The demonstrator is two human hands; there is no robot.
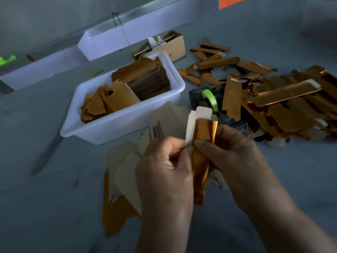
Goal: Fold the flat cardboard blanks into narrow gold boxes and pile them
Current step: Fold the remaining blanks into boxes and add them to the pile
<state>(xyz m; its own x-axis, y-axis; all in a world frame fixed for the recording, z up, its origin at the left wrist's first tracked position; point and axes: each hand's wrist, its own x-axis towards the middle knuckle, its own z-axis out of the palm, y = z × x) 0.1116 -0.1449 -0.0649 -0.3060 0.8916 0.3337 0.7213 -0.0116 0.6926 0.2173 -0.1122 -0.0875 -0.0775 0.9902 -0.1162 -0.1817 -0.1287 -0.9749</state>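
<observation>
Starting at the left of the frame, a white tub is seen on the grey bench, stocked with flat gold blanks stacked on edge. In front of it, toward the lower centre, loose blanks lie fanned on the bench, most with the pale card side up.

In the lower centre, the left hand is curled on the pale flap edge of the blank being folded, which is held upright above the loose blanks. Just to its right, the right hand is clamped on the gold panel, the thumb laid across its face.

The step appears to be the closing of the tube. It is best done with the creases pressed sharply, the long flap tucked squarely under the opposite panel, and the foil face left free of dents.

The held piece is narrow and long, with shiny copper-gold foil outside and cream card inside; a tab projects at its top.

Behind the hands a tape dispenser with a green roll is partly hidden. At the right, finished narrow gold boxes are heaped loosely, not stacked neatly.
</observation>
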